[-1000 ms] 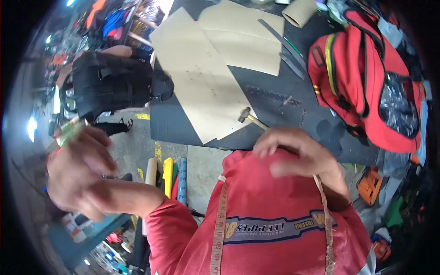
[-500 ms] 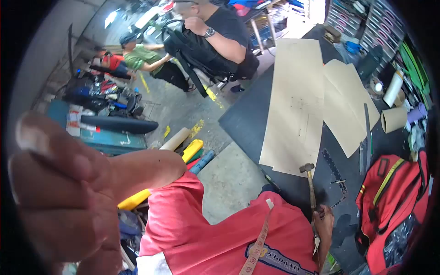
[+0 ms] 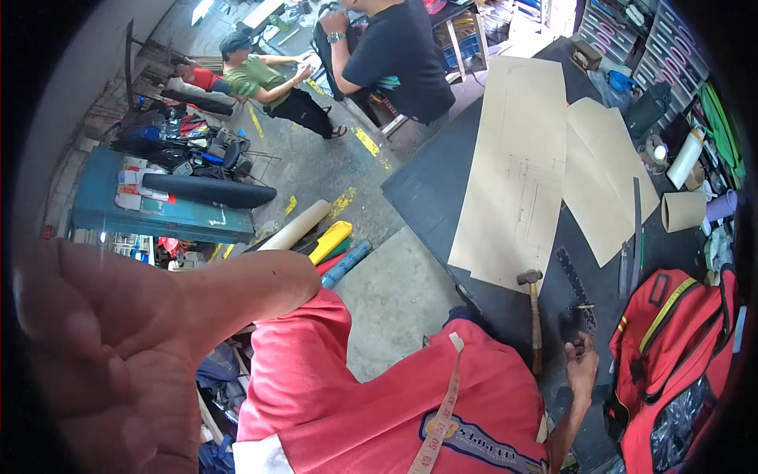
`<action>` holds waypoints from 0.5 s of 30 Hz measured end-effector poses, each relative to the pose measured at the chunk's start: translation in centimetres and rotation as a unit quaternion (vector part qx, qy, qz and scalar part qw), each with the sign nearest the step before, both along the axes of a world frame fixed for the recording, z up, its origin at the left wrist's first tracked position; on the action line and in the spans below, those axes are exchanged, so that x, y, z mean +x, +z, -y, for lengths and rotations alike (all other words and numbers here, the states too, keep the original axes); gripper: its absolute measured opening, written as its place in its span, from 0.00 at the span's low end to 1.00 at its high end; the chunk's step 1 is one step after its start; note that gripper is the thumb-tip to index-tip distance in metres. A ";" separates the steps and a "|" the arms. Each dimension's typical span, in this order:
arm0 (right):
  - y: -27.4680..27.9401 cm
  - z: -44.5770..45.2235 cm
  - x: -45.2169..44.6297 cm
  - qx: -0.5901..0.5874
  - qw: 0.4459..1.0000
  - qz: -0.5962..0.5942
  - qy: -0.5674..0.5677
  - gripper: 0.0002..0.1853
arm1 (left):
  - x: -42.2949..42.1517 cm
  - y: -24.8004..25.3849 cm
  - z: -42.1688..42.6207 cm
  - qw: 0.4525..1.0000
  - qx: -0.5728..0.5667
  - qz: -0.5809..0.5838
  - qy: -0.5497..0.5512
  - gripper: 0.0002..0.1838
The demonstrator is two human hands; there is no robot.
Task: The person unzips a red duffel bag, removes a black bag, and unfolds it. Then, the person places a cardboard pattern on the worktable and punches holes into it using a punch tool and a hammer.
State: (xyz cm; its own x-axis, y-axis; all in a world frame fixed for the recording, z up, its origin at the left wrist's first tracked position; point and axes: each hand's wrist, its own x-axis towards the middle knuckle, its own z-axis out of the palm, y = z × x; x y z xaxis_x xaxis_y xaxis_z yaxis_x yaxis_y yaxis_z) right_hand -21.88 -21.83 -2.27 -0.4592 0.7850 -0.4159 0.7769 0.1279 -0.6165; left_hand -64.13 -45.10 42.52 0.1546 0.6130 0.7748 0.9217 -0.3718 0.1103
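My left hand (image 3: 118, 347) is raised close to the camera at the left, palm and loosely bent fingers large and partly in shadow, with nothing visible in it. My right hand (image 3: 583, 367) is over the dark table (image 3: 430, 182) at lower right, fingers slightly apart and empty. Beside it lies a hammer (image 3: 535, 316), not touched. Just above the hand is a dark perforated angled strip (image 3: 572, 276) with a small rod across it. Large tan paper sheets (image 3: 513, 174) with drawn lines lie beyond the hammer. A measuring tape (image 3: 444, 415) hangs over the red shirt.
A red bag (image 3: 671, 340) is at the right, near a long dark ruler (image 3: 636, 229) and a cardboard tube (image 3: 683, 211). One person in black (image 3: 403, 59) and another in green (image 3: 257, 83) stand beyond the table. Rolls (image 3: 330, 241) stand by a teal cabinet (image 3: 103, 197).
The view has swung toward the left. My left hand has come up close to the camera. My right hand has moved from the shirt front to the table, then slightly away from the hammer handle.
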 end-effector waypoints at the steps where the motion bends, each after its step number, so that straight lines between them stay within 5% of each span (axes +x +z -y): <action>1: 0.1 0.0 0.2 -0.010 1.000 -0.004 -0.007 0.22 | 0.3 -0.1 -0.4 1.000 -0.005 0.002 0.001 0.33; 15: -2.4 -1.8 4.6 0.003 1.000 -0.007 0.017 0.32 | 8.1 -0.9 -4.6 0.999 0.013 -0.016 0.044 0.44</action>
State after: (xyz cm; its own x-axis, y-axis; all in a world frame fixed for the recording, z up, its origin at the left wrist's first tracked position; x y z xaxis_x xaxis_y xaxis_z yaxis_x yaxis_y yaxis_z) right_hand -17.24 -19.99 -4.71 -0.4906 0.7715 -0.4052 0.7639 0.1571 -0.6259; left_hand -56.06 -40.51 41.57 0.1262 0.6049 0.7863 0.9536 -0.2923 0.0719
